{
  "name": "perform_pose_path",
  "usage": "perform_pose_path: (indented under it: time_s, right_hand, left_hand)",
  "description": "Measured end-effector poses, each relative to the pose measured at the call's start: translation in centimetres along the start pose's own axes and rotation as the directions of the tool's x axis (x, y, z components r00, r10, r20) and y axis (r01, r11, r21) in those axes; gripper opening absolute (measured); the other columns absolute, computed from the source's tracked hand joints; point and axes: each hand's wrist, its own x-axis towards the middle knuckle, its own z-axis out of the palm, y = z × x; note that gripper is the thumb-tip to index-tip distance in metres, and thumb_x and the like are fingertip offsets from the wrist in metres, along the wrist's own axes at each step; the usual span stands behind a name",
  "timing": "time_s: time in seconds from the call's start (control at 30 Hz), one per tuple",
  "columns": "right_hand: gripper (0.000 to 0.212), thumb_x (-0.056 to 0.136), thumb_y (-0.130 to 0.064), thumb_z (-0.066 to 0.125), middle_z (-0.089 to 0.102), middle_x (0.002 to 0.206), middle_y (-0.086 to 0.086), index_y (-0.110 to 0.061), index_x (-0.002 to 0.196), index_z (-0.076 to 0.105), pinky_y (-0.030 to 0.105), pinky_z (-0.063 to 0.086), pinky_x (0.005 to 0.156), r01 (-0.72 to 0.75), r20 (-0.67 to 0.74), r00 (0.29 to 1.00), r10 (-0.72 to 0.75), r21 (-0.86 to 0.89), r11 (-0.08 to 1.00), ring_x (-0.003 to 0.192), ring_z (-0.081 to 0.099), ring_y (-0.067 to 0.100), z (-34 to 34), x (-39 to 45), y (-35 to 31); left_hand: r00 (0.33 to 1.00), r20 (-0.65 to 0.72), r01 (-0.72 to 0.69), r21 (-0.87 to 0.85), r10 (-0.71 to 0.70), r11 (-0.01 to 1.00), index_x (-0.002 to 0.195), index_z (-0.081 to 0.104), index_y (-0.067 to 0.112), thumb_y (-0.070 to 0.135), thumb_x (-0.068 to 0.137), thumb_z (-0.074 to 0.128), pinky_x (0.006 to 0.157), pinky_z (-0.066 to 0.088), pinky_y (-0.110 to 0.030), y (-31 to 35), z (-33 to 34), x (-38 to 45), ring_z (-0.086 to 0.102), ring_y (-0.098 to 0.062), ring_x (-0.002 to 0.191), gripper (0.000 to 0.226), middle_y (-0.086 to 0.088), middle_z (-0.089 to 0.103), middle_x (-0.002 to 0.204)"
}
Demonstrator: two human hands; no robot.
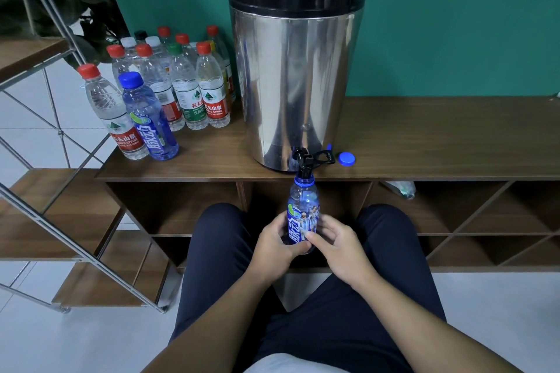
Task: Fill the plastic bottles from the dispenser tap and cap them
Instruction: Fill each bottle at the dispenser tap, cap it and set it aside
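Observation:
A blue plastic bottle (302, 209) stands upright and uncapped, its open neck directly under the black tap (304, 164) of the steel dispenser (292, 70). My left hand (277, 241) wraps the bottle's lower left side. My right hand (331, 241) holds its lower right side, thumb across the front. The bottle's blue cap (346, 158) lies on the wooden shelf top (439, 145), just right of the tap.
Several capped bottles (181, 82) stand left of the dispenser, with a blue one (150, 121) and a red-capped one (110, 113) nearest the edge. A metal-framed staircase (60, 215) is at left. Open cubbies (454, 209) lie under the shelf top. My knees flank the bottle.

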Motion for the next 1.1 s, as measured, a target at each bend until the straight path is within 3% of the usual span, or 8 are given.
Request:
perform_pose_path:
  time_s: [0.37, 0.6, 0.9, 1.1]
  right_hand:
    - [0.04, 0.104, -0.004, 0.075, 0.079, 0.134, -0.006, -0.016, 0.142, 0.07, 0.026, 0.059, 0.105, 0.001, 0.004, 1.0, -0.001, -0.016, 1.0, 0.129, 0.074, 0.014, -0.1, 0.05, 0.14]
    - [0.039, 0.105, -0.003, 0.074, 0.08, 0.133, -0.006, -0.018, 0.14, 0.071, 0.027, 0.059, 0.105, -0.002, 0.004, 1.0, 0.002, -0.017, 1.0, 0.128, 0.074, 0.014, -0.04, 0.06, 0.12]
    - [0.038, 0.104, -0.002, 0.075, 0.08, 0.132, -0.004, -0.016, 0.139, 0.071, 0.029, 0.059, 0.107, -0.003, 0.001, 1.0, 0.003, -0.016, 1.0, 0.127, 0.075, 0.015, 0.0, 0.04, 0.13]
    - [0.039, 0.105, -0.003, 0.075, 0.08, 0.133, -0.006, -0.018, 0.141, 0.071, 0.027, 0.059, 0.105, -0.011, 0.004, 1.0, 0.011, -0.005, 1.0, 0.127, 0.074, 0.013, 0.03, -0.05, -0.14]
  left_hand:
    - [1.0, -0.002, 0.009, -0.002, -0.009, 1.0, 0.141, 0.069, 0.017, -0.012, 0.087, 0.086, 0.098, 0.067, -0.049, 0.21, 0.03, -0.09, 0.078, -0.02, 0.119, 0.064, -0.003, 0.081, 0.126]
    - [1.0, -0.004, 0.009, -0.024, -0.009, 1.0, 0.141, 0.069, 0.012, -0.017, 0.088, 0.083, 0.09, 0.067, -0.037, 0.46, 0.1, -0.23, 0.078, -0.017, 0.116, 0.062, -0.004, 0.082, 0.124]
    - [1.0, -0.002, 0.007, -0.023, -0.007, 1.0, 0.141, 0.069, 0.013, -0.016, 0.087, 0.084, 0.091, 0.067, -0.037, 0.58, 0.12, -0.25, 0.078, -0.018, 0.115, 0.063, -0.004, 0.082, 0.124]
    - [1.0, -0.004, -0.002, -0.027, 0.002, 1.0, 0.14, 0.069, 0.012, -0.016, 0.087, 0.084, 0.089, 0.064, -0.027, 0.83, 0.16, -0.38, 0.078, -0.014, 0.115, 0.062, -0.003, 0.082, 0.124]
